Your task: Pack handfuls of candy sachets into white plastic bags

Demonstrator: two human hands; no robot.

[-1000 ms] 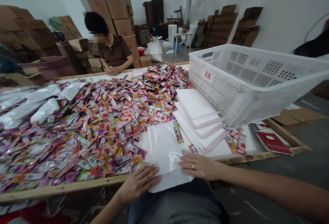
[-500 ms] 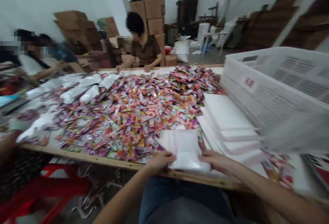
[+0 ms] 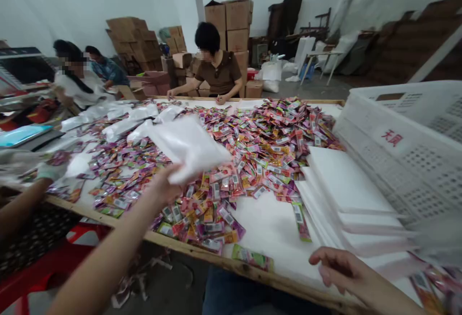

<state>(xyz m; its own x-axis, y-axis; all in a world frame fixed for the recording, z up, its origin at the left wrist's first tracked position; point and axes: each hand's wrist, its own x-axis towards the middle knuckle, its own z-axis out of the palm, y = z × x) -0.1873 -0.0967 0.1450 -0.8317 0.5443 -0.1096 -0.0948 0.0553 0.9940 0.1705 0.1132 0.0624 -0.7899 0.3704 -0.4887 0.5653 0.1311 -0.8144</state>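
My left hand [image 3: 169,185] grips a filled white plastic bag [image 3: 191,146] by its near corner, holding it up over the heap of small colourful packets [image 3: 252,146]. The bag looks plump and is a little blurred. On the right, my right hand [image 3: 339,269] hovers over the table's near edge with nothing in it, its fingers curled loosely and apart. Close by it lies a stack of flat white bags [image 3: 342,185]. A green and purple packet [image 3: 300,221] lies left of that stack, and another packet [image 3: 252,257] rests at the wooden rim.
A white plastic crate [image 3: 397,151] stands at the right, behind the flat bags. Other filled white bags [image 3: 122,127] lie at the far left. A person [image 3: 216,69] works across the table; others sit left. A co-worker's gloved hand [image 3: 54,168] is at the left edge.
Both hands held the white bag at the near edge. Now my right hand has let go, and my left hand has lifted the bag leftward over the packets. The view has shifted slightly left.
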